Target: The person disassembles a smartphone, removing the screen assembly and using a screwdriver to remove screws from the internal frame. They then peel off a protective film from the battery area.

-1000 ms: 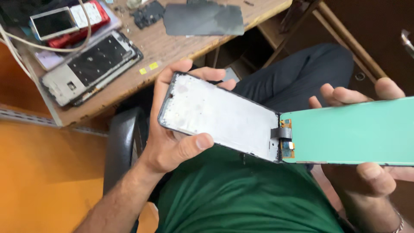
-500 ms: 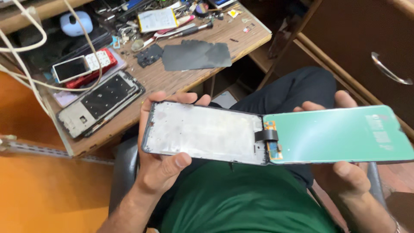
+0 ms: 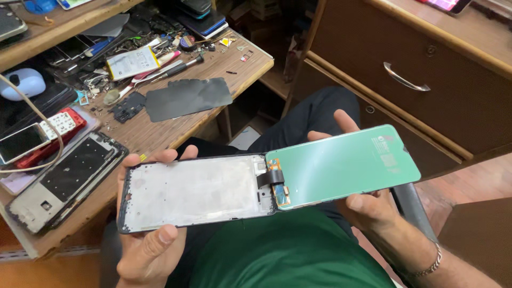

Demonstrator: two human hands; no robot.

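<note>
Left hand (image 3: 146, 242) is gripping the phone frame (image 3: 194, 192); right hand (image 3: 368, 205) is clasping the green display panel (image 3: 341, 165) beside that frame.

Phone repair workshop (parts-strewn bench (image 3: 160, 133))

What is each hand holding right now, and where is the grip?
Left hand grips the phone frame at its left end; right hand supports the green display panel from underneath, thumb on its lower edge.

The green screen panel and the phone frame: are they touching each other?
Touching. The head view shows the green panel butting against the frame at its right end, with a black flex ribbon bridging the joint.
</note>
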